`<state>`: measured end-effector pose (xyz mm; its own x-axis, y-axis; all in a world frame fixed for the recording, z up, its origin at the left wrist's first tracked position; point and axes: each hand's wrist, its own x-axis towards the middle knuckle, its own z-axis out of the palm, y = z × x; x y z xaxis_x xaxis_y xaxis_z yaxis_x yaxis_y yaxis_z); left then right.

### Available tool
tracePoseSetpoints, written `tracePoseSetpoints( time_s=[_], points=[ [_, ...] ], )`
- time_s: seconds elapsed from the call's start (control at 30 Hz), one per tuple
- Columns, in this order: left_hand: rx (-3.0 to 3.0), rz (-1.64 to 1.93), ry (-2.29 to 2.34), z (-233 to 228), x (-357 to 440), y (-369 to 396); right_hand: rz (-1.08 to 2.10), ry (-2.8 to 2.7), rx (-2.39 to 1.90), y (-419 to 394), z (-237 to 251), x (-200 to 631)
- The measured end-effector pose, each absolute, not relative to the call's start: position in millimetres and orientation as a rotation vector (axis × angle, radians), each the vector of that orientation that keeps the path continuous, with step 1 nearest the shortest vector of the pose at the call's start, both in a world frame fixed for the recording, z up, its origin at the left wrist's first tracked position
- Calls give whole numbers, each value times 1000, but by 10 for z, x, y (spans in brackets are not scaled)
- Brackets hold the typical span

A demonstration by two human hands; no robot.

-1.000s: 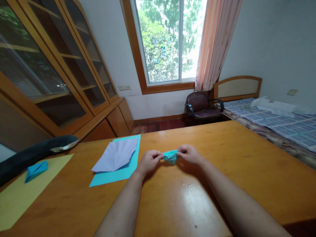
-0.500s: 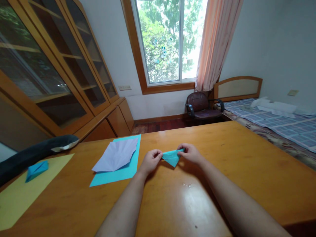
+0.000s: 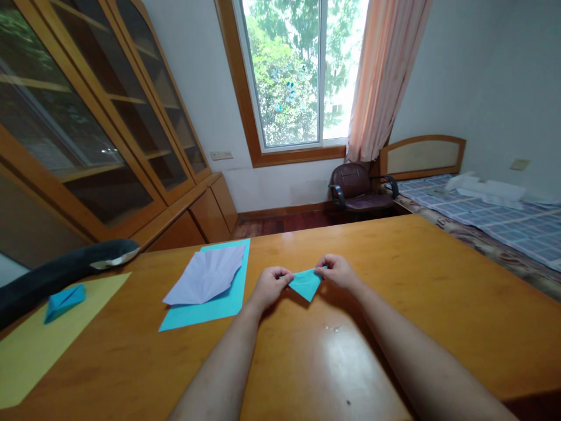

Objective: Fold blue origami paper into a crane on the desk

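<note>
A small folded teal paper piece, triangular with its point toward me, is held just above the wooden table. My left hand pinches its left corner and my right hand pinches its right corner. Both forearms reach in from the bottom of the view. To the left lies a teal sheet with a creased, fan-folded white paper on top of it.
A yellow sheet at the table's left edge carries a small folded blue paper shape. A dark padded object lies behind it. Glass-door cabinets stand at left; a chair, a bed and a window lie beyond the table.
The teal piece has gone from a bunched, open pocket shape to a flat triangle hanging between my fingers. Both hands stayed nearly in place.
</note>
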<state>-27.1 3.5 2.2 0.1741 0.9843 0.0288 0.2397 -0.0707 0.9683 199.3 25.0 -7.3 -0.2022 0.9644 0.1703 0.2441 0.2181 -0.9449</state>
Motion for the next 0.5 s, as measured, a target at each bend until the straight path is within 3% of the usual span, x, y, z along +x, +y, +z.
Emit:
tracePoseSetpoints(
  time_s=[0.5],
  points=[
    [1319, 1151, 1239, -78, -175, 56, 1157, -1259, -1127, 215, -56, 1864]
  ],
)
